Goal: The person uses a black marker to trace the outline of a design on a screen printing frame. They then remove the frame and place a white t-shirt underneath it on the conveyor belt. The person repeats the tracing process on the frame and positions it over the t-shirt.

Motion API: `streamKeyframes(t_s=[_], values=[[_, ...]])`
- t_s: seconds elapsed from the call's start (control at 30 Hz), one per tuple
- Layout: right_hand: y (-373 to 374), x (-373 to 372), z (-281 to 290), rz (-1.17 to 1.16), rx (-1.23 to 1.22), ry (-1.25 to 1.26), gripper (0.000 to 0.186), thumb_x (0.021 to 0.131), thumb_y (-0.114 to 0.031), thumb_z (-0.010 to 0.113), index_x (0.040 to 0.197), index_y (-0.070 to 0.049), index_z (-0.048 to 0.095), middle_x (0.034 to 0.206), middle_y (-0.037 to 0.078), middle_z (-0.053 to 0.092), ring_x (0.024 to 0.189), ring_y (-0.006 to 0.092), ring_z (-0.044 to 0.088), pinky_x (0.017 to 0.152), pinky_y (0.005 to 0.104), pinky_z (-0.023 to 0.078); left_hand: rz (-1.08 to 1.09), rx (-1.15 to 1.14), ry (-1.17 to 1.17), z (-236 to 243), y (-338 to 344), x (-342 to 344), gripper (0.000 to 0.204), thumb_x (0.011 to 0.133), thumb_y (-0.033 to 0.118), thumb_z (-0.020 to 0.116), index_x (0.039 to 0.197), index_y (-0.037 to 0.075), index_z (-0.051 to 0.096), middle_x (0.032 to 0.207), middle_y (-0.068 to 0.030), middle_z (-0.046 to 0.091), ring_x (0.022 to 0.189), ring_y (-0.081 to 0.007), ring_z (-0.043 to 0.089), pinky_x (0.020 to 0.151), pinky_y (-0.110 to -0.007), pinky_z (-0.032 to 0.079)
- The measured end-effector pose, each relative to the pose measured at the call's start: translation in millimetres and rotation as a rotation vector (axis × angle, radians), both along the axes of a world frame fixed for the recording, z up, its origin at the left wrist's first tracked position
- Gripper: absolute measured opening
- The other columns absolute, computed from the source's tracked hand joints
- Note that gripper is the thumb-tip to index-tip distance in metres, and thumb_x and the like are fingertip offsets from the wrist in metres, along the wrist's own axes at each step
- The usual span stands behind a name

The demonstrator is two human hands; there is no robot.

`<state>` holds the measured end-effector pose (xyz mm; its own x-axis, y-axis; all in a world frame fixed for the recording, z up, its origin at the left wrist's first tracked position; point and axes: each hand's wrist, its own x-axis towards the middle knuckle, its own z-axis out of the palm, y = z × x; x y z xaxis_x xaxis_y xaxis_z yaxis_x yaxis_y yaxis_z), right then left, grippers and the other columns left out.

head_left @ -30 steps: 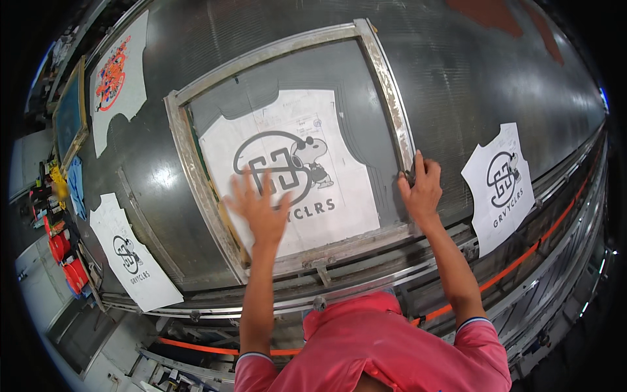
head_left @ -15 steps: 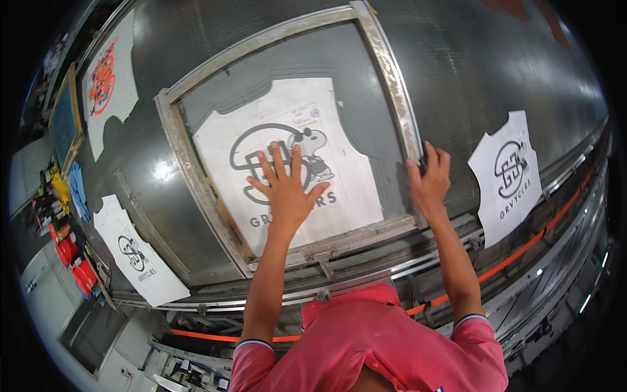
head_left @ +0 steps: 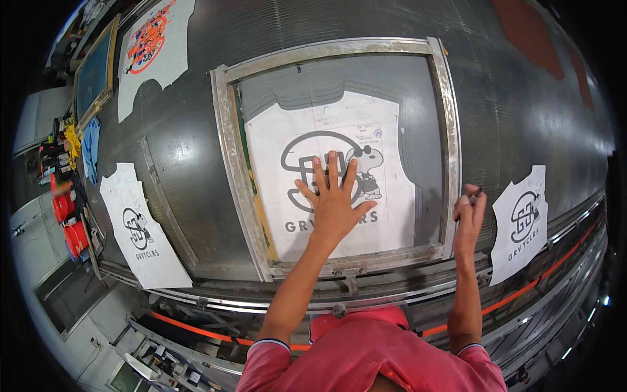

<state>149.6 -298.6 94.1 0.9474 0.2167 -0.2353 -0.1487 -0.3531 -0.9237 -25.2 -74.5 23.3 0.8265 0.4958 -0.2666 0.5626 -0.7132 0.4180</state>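
The left hand lay flat with its fingers spread wide, gripping nothing, pressed on the mesh of the big screen frame right over the dark round picture. It looked like the flat hand was there to hold the mesh down and keep it from sliding. The right hand was at the frame's right bar, with its fingers curled near a small dark thing at the fingertips; it was too small to tell what that was, or whether the hand was really pinching it. Under the mesh sat a white shirt-shaped piece with the print on it, lined up in the middle of the frame so the picture would land in the right spot. The frame lay on a long grey table. Just to the right lay another printed white piece, and one more printed piece lay to the left. A piece with an orange print sat far up on the left. Red pots stood at the left edge.
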Motion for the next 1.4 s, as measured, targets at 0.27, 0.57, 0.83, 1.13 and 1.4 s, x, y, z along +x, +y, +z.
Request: streamKeyframes(t_s=[0.27,0.57,0.83,1.13,1.4], values=[[52,-19,-30,0.169,0.049,0.219,0.026,0.107,-0.015,0.056,0.125,0.003,0.062,0.076,0.0,0.056,0.067,0.0087,0.054,0.062,0.0252,0.043,0.004,-0.04,0.009,0,1,-1,0.102,0.084,0.072,0.069,0.164,0.02,0.033,0.173,-0.0217,0.006,0.157,-0.0507,-0.007,0.106,-0.086,-0.009],[103,-23,-57,0.163,0.066,0.212,0.027,0.106,-0.013,0.06,0.125,0.005,0.063,0.075,0.001,0.057,0.066,0.0087,0.055,0.061,0.0257,0.044,0.001,-0.06,0.042,-5,1,-3,0.099,0.085,0.073,0.067,0.164,0.024,0.034,0.173,-0.02,0.007,0.156,-0.0519,-0.004,0.104,-0.087,-0.009],[98,-19,-64,0.07,0.188,0.207,0.031,0.104,-0.011,0.063,0.128,0.008,0.063,0.081,0.003,0.06,0.072,0.0119,0.055,0.069,0.0282,0.045,0.01,-0.051,0.044,-8,-1,-3,0.098,0.084,0.075,0.066,0.163,0.026,0.038,0.172,-0.0207,0.011,0.156,-0.0523,-0.002,0.102,-0.087,-0.011],[97,-28,-47,0.05,0.501,0.468,0.021,0.103,-0.006,0.059,0.12,0.005,0.064,0.077,-0.001,0.052,0.062,0.0088,0.043,0.059,0.0265,0.036,0.025,-0.064,0.041,1,2,1,0.102,0.079,0.071,0.074,0.162,0.022,0.039,0.173,-0.0201,0.011,0.157,-0.0508,-0.004,0.106,-0.084,-0.011],[98,-42,-45,-0.005,0.587,0.732,0.02,0.108,-0.02,0.058,0.122,-0.007,0.061,0.075,0.0,0.049,0.056,0.0065,0.034,0.051,0.0238,0.028,0.044,-0.051,0.076,12,1,7,0.107,0.073,0.057,0.086,0.162,0.019,0.038,0.173,-0.0185,0.009,0.158,-0.0467,-0.006,0.111,-0.081,-0.006]])
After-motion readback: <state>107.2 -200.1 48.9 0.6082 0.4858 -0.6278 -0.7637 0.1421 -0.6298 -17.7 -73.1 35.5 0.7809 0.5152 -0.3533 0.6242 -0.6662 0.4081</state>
